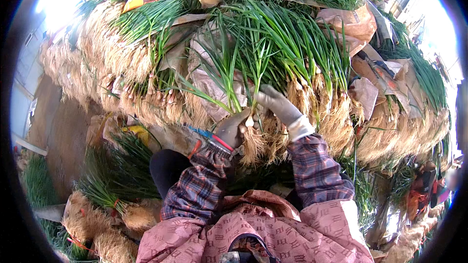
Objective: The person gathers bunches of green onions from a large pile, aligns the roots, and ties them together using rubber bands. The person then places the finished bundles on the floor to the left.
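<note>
My left hand (pixel 233 131), in a grey glove, grips a small bunch of green garlic plants (pixel 234 93) low on the stalks. A white bulb (pixel 249 121) shows beside its fingers, with pale roots (pixel 253 144) hanging below. My right hand (pixel 279 105), also gloved, has its fingers against a stalk just above that bulb; whether they close around it is hidden. Blue and red strips (pixel 221 142) lie across my left wrist. Directly beyond my hands, more green garlic (pixel 292 51) lies heaped with its roots towards me.
A long root-fringed heap (pixel 120 54) spans the far side, partly covered by brown woven sacks (pixel 347 25). At lower left lies a tied garlic bundle (pixel 135 215) beside other root bundles (pixel 84 215). A person (pixel 431 190) is partly visible at the right rim.
</note>
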Motion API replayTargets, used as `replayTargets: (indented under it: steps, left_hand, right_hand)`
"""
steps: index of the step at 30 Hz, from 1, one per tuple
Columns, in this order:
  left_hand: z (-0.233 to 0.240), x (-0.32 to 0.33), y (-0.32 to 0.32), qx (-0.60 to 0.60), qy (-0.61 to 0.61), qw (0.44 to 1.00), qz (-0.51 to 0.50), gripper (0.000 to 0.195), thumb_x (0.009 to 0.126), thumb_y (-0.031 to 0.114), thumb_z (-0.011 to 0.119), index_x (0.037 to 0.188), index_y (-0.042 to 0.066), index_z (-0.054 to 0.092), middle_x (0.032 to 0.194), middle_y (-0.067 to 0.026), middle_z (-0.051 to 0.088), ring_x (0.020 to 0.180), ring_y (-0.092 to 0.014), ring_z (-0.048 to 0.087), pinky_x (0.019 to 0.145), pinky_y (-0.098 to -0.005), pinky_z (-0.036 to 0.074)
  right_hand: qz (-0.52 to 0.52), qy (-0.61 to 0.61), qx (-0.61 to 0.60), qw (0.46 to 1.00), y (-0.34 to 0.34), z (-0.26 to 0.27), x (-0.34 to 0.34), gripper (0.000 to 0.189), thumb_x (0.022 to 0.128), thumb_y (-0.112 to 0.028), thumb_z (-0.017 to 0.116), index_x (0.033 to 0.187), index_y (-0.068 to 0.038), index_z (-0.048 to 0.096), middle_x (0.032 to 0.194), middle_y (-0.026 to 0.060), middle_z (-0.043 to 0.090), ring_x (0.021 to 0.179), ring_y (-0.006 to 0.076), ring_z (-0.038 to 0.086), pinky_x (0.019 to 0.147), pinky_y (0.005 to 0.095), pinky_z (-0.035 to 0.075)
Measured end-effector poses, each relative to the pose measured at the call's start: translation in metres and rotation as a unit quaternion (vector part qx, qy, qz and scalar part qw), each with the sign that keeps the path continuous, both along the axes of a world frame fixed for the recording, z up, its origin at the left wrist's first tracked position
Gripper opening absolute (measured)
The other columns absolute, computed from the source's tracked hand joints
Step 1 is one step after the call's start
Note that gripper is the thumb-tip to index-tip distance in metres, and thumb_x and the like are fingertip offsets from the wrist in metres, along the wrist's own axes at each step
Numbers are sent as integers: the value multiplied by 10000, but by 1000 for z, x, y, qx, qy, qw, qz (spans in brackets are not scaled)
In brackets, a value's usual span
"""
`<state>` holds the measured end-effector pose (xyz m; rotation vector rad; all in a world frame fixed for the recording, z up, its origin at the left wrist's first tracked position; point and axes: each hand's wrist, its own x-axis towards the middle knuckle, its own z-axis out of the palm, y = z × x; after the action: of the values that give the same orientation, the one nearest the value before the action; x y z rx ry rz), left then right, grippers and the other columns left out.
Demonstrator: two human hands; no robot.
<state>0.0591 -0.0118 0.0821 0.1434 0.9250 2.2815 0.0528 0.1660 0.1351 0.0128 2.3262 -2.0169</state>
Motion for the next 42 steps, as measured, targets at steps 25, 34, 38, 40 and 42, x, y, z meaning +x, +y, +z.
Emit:
replayTargets:
  steps: [25, 34, 38, 40, 42]
  left_hand:
    - [1, 26, -25, -98, -12, 992, -75, 365, 919, 282, 523, 1141, -6, 548, 843, -2, 586, 748, -114, 574, 625, -206, 446]
    - [22, -1, -76, 337, -24, 939, -70, 278, 868, 123, 550, 1113, 1, 508, 718, 46, 512, 590, -74, 481, 548, -257, 438]
    - [85, -24, -127, 489, 64, 868, -53, 266, 904, 101, 479, 1139, -15, 529, 570, 92, 401, 448, -13, 364, 483, -216, 395]
    - [76, -50, -148, 434, 139, 886, -83, 270, 931, 109, 451, 1161, -18, 511, 563, 84, 389, 450, -18, 375, 459, -215, 404]
    - [64, -56, -120, 365, 101, 925, -35, 304, 940, 167, 478, 1197, 4, 480, 572, 76, 396, 500, -48, 415, 474, -223, 412]
  right_hand:
    - [-130, 56, -436, 888, 52, 18, -9, 95, 912, -207, 501, 882, -122, 531, 670, -44, 470, 543, 99, 430, 473, 214, 350]
    - [-332, 104, 94, 933, 128, 49, 1, 288, 855, -297, 516, 963, -44, 600, 672, 62, 552, 557, 168, 526, 503, 291, 412]
    - [-237, -55, 560, 792, 107, 41, -20, 483, 803, -476, 555, 1009, -48, 644, 934, 193, 665, 862, 309, 658, 752, 400, 508]
    - [-186, -152, 608, 757, 81, 56, -30, 514, 776, -513, 559, 991, -59, 667, 946, 181, 663, 886, 311, 649, 780, 384, 506]
    - [-152, -202, 576, 778, 92, 50, -37, 480, 786, -494, 553, 953, -62, 682, 898, 138, 670, 840, 271, 647, 748, 364, 506]
